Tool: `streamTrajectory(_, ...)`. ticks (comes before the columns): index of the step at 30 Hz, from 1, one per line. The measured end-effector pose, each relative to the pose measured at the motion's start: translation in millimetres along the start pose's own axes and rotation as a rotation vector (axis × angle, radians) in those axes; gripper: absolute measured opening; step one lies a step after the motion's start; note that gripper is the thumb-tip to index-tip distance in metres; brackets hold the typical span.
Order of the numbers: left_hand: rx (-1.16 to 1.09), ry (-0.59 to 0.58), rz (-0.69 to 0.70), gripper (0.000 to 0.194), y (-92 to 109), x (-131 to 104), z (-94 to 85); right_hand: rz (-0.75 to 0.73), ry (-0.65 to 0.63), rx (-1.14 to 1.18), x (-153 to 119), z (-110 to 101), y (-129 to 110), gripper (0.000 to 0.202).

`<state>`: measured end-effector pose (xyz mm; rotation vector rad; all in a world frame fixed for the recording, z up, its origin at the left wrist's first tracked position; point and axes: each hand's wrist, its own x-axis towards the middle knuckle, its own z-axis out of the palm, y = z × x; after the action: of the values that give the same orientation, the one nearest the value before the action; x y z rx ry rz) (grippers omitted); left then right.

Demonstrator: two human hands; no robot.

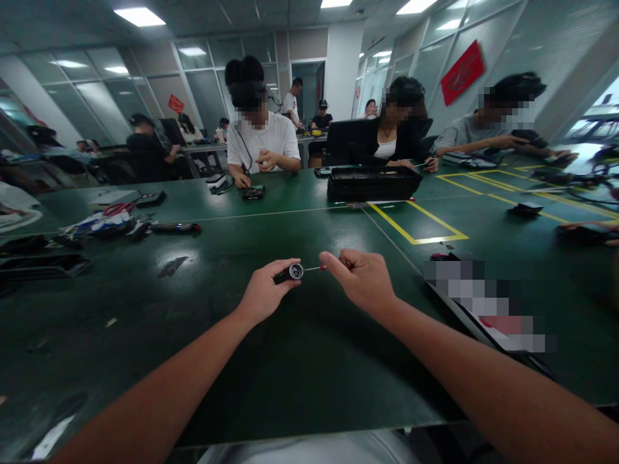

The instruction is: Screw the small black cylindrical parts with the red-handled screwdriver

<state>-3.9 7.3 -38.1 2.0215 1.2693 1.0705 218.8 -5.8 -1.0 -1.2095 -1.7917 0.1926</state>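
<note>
My left hand point(264, 293) is closed around a short black cylinder with a silver-rimmed round end point(295, 271), held a little above the green table point(300, 361). That round end faces me and to the right; its exact kind cannot be told. In my closed right hand point(368, 278) is a thin screwdriver point(312, 268), with a red part near the fingers and most of its handle hidden by them. Its shaft points left, and the tip meets or nearly meets the cylinder's rim; contact is not clear.
A long black tray point(372, 185) stands across the table, before seated co-workers. Tools and cloths point(111, 222) lie at the left, beside a black cylindrical tool point(175, 228). At the right are a blurred-out flat item point(483, 309) and yellow tape markings point(440, 241).
</note>
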Motion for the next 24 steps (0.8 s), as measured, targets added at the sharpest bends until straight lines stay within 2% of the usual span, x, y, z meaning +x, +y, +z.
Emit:
streamTrajectory(3, -0.001, -0.006, 0.003, 0.045, -0.2, -0.6, -0.1, -0.013, -0.019, -0.033, -1.2, 1.0, 1.3, 0.057)
streamTrajectory(6, 0.0, -0.005, 0.01, 0.044, -0.8, -0.7, -0.2, -0.054, -0.021, -0.06, -1.4, 1.1, 0.9, 0.052)
streamTrajectory(9, -0.009, -0.001, 0.007, 0.043, -1.1, -0.2, -0.6, -0.067, -0.045, -0.042, -0.6, 0.3, -0.9, 0.036)
streamTrajectory(13, -0.015, -0.001, 0.003, 0.043, -0.1, -0.1, 0.1, -0.096, -0.145, 0.111, -1.5, 0.2, -2.8, 0.012)
streamTrajectory(17, -0.025, -0.008, 0.009, 0.042, 1.1, -1.1, 2.1, -0.104, -0.203, 0.163, -3.8, 0.5, -2.6, 0.02)
streamTrajectory(24, -0.007, 0.004, 0.022, 0.042, 1.5, 0.7, 1.7, -0.057, -0.151, 0.107, -5.2, -1.5, -4.3, 0.027)
